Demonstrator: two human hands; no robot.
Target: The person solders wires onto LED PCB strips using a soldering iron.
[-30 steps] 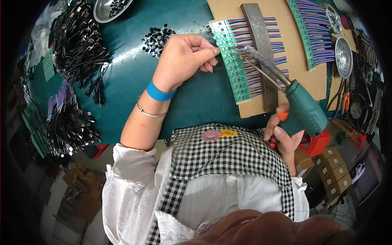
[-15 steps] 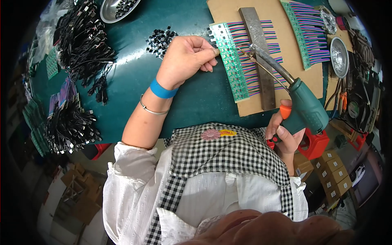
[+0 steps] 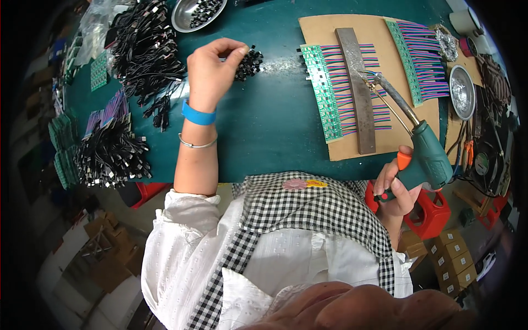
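Observation:
My left hand (image 3: 213,69) is at the pile of small black connectors (image 3: 250,65), thumb and forefinger pinched together at its edge. Whatever is between the fingertips is too small to make out. In my right hand (image 3: 397,192) is a green soldering gun (image 3: 432,154) with an orange trigger, its long metal barrel pointing up and left. The tip hovers over a dark metal bar (image 3: 356,104). That bar lies across striped wires running from a green circuit board panel (image 3: 323,93), which has a few black connectors at its upper left edge.
A second wired panel (image 3: 407,63) lies on the cardboard (image 3: 385,33), beside a metal bowl (image 3: 462,92). Bundled black cables (image 3: 146,49) and another bunch (image 3: 113,154) cover the left side. A steel bowl of connectors (image 3: 179,19) stands at the back. Pliers (image 3: 468,151) lie far right.
My left hand has moved left from the panel's edge to the connector pile. The soldering gun has stayed in my right hand, near the bar. The whole view has shifted slightly.

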